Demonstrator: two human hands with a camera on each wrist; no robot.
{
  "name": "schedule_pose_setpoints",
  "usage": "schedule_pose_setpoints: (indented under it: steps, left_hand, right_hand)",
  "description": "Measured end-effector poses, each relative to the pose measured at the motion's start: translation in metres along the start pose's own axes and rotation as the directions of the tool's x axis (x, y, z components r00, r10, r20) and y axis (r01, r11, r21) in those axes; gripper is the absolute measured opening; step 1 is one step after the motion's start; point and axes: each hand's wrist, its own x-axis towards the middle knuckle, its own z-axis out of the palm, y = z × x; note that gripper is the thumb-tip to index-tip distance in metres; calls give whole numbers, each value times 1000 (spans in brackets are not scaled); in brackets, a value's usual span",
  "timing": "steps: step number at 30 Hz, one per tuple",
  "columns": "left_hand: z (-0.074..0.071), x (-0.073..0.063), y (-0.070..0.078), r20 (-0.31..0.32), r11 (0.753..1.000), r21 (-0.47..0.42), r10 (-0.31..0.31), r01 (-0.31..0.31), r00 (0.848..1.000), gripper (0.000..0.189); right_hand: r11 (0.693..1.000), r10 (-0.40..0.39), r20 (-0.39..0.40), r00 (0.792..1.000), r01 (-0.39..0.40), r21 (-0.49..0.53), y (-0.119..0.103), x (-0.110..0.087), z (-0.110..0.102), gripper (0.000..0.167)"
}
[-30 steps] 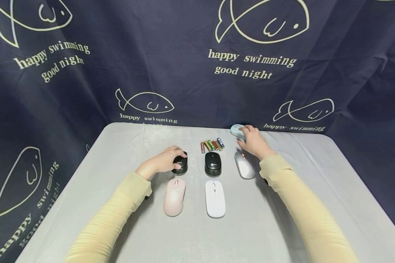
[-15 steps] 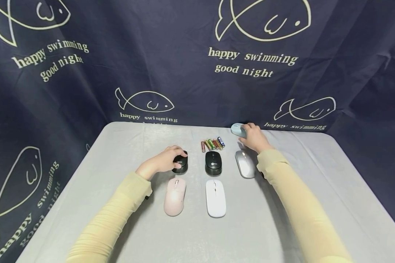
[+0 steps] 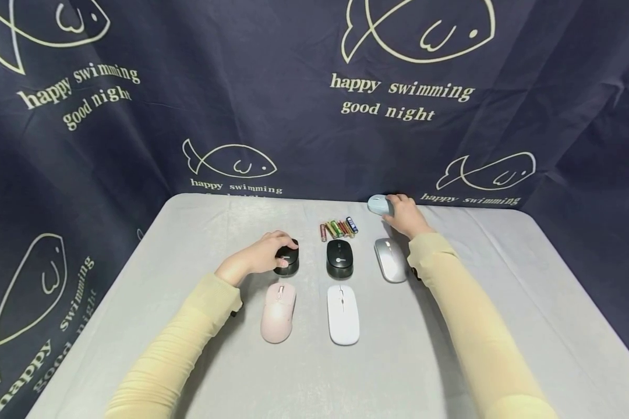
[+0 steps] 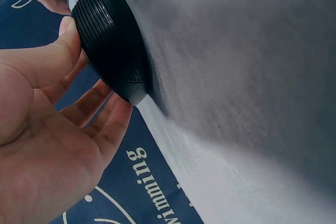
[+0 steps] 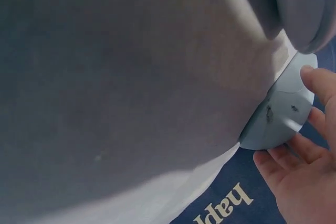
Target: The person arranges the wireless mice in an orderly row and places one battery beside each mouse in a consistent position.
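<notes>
Near the middle left of the table, my left hand (image 3: 259, 255) grips a black mouse (image 3: 289, 266) by its sides. In the left wrist view, the thumb presses one side of this black mouse (image 4: 113, 40) and the fingers curl against the other. At the far edge of the table my right hand (image 3: 407, 217) holds a light blue mouse (image 3: 378, 204) at its right end. The right wrist view has the thumb and fingers around the blue mouse (image 5: 278, 116), which lies at the table's edge. A silver mouse (image 3: 391, 261) sits just in front of the right hand.
A second black mouse (image 3: 339, 258) lies between the hands, with several batteries (image 3: 338, 228) in a row behind it. Closer in are a pink mouse (image 3: 278, 313) and a white mouse (image 3: 343, 315). A dark blue fish-print curtain (image 3: 314, 116) hangs behind the table.
The right hand has shifted slightly back, its thumb drawn up closer to the blue mouse. The left hand has stayed on the black mouse. The head view has moved a little.
</notes>
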Motion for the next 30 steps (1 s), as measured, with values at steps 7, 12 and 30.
schedule_pose_setpoints:
  steps: [7,12,30]
  left_hand:
    - [1,1,-1,-1,1000,-4,-3,3,1000,43]
    - [1,2,-2,-10,1000,-6,0,0,1000,44]
    - [1,2,-2,-7,1000,-16,-8,8,1000,43]
  right_hand:
    - [999,4,5,1000,-4,32,5,2,0,56]
    - [999,2,-20,1000,-1,38,5,2,1,54]
    - [1000,-3,-16,1000,3,17,2,0,-2,53]
